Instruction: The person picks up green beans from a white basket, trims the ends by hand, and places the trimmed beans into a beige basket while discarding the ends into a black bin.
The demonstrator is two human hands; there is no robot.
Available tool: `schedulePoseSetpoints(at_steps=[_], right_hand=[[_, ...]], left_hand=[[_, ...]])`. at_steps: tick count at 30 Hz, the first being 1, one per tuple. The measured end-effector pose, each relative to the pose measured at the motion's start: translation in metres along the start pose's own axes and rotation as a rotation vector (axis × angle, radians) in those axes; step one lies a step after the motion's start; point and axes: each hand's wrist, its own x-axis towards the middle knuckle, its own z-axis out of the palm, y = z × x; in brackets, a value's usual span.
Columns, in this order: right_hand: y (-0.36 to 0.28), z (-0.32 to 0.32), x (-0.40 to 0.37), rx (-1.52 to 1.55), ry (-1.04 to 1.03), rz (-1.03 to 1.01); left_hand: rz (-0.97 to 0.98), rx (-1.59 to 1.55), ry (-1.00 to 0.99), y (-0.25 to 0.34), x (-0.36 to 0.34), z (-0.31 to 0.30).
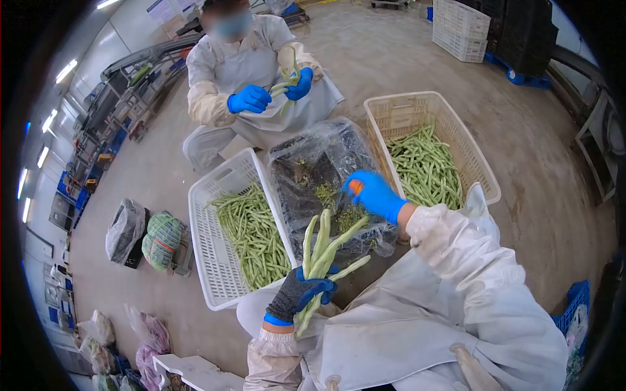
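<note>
My left hand (301, 296), in a grey and blue glove, is closed around a bunch of several long green beans (321, 257) that fan out upward. My right hand (375, 195), in a blue glove, has its fingers curled round a small orange object (355, 187) above the plastic-lined bin (293, 153), which holds small green scraps. To the left stands a white crate (212, 274) with green beans (251, 234) in it. A cream crate (479, 159) on the right also holds green beans (427, 166).
Across the bin a co-worker (251, 72) in blue gloves and an apron holds some beans. Bagged goods and a wrapped green bundle (162, 241) lie on the floor at left. White crates (460, 29) are stacked at the back right. A blue crate (572, 303) stands at lower right.
</note>
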Motion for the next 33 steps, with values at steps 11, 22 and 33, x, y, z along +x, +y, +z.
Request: schedulePoseSetpoints(at_steps=[11,22,33], right_hand=[[-0.062,-0.004,-0.005,-0.313,-0.585,-0.450],[-0.069,-0.012,-0.014,-0.141,-0.638,-0.209],[0.000,0.025,-0.009,-0.508,-0.039,-0.199]], left_hand=[[-0.062,0.023,0.010,0.001,0.002,0.000],[-0.018,-0.015,0.020,0.001,0.000,0.005],[-0.053,0.101,0.090,0.006,0.017,0.014]])
